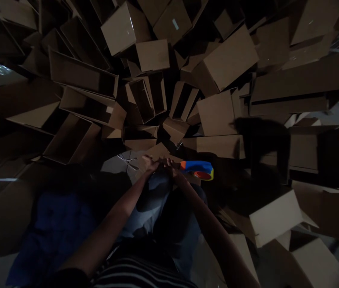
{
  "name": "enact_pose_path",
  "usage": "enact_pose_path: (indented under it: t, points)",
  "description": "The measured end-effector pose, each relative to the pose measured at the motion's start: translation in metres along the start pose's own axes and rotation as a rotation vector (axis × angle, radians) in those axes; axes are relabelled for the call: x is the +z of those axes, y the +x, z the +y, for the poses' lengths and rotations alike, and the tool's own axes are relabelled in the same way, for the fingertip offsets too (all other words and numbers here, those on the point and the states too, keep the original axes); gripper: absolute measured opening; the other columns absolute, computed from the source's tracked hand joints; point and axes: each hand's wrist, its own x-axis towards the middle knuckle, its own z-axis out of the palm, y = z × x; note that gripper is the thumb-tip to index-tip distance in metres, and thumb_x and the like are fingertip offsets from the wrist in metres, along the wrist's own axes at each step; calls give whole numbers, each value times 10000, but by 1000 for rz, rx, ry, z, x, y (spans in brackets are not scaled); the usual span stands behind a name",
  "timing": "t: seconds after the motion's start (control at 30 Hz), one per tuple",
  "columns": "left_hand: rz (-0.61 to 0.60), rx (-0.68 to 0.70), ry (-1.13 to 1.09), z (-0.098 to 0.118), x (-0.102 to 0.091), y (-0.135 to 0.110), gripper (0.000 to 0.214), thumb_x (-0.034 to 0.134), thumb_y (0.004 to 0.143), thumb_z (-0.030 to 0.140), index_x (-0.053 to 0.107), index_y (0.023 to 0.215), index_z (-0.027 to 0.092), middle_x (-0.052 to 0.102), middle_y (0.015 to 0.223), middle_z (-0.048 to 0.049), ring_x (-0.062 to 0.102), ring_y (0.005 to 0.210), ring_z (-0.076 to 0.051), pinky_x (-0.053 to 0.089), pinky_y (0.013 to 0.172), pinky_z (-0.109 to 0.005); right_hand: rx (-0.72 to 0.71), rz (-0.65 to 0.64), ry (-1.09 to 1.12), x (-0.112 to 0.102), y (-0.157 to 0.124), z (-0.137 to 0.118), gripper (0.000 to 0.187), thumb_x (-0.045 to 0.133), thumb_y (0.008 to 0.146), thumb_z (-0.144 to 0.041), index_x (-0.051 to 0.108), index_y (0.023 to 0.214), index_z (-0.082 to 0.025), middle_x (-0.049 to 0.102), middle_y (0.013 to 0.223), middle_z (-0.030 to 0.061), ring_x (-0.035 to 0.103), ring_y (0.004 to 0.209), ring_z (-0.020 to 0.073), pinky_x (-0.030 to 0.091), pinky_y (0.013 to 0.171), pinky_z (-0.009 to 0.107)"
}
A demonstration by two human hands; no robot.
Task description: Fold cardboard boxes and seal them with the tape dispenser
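Observation:
Both hands meet just above my bent knees, in dim light. My left hand [151,163] has its fingers drawn together toward the right one, with the thumb side up. Close beside it, my right hand [172,167] is curled, its fingers in shadow. Something small may be between them, but it is too dark to make out. A flat piece of brown cardboard [157,150] lies just beyond the hands. Right of my right hand is a blue object [198,166] with an orange end, a red round part and a yellow edge; its kind is unclear.
Cardboard boxes [229,60] pile up in front and to both sides, many with open tops, such as a long box [82,76] at left. A dark stool-like shape [262,140] stands at right. A blue tufted cushion [58,224] lies at my left.

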Motion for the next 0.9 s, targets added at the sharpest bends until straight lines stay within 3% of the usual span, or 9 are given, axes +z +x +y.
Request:
enact_pose_path:
  t: [0.17, 0.33, 0.4, 0.5, 0.63, 0.77, 0.9]
  points:
    - [79, 86, 85, 12, -12, -8, 561, 745, 692, 53, 354, 1065, 206, 416, 1285, -215, 497, 1227, -349, 429, 968, -432, 17, -3, 15, -2, 0, 0, 755, 258, 888, 39, 274, 1616, -162, 355, 1612, 142, 223, 1543, 277, 245, 1252, 579]
    - [77, 204, 110, 20, -40, -8, 457, 642, 717, 24, 381, 1032, 227, 434, 1282, -176, 542, 1215, -286, 488, 939, -385, 54, -61, 47, -8, 0, -2, 683, 276, 904, 10, 372, 1572, -97, 315, 1624, 159, 155, 1553, 303, 142, 1276, 555]
    - [72, 228, 127, 23, -58, -2, 464, 672, 710, 61, 385, 1028, 240, 499, 1213, -135, 561, 1202, -282, 488, 946, -386, 74, -84, 64, -8, 2, -3, 653, 319, 920, -34, 376, 1568, -85, 268, 1641, 161, 122, 1558, 303, 127, 1281, 522]
    - [36, 232, 155, 32, -88, 10, 450, 706, 730, 152, 401, 1045, 256, 591, 1058, -58, 653, 1040, -247, 501, 874, -364, 110, -91, 88, -7, 5, -1, 655, 363, 949, -108, 295, 1599, -79, 180, 1657, 193, 124, 1560, 294, 216, 1258, 503]
    - [-3, 205, 197, 48, -121, 22, 344, 710, 808, 374, 449, 999, 256, 628, 913, -14, 697, 839, -212, 485, 736, -312, 135, -97, 118, -5, 5, 3, 670, 395, 973, -166, 237, 1624, -145, 143, 1664, 185, 141, 1561, 271, 279, 1229, 502]
    - [36, 241, 360, 62, -135, 22, 364, 694, 825, 529, 472, 820, 240, 627, 817, -33, 678, 821, -231, 439, 703, -302, 131, -103, 119, -5, 5, 3, 646, 402, 990, -192, 258, 1611, -90, 133, 1660, 203, 99, 1561, 283, 251, 1245, 474]
    - [109, 315, 577, 73, -143, 23, 411, 676, 847, 493, 389, 692, 241, 569, 707, -20, 658, 800, -235, 384, 660, -284, 115, -97, 95, -7, 5, 2, 641, 387, 980, -153, 281, 1611, -125, 181, 1659, 188, 138, 1556, 295, 265, 1242, 496]
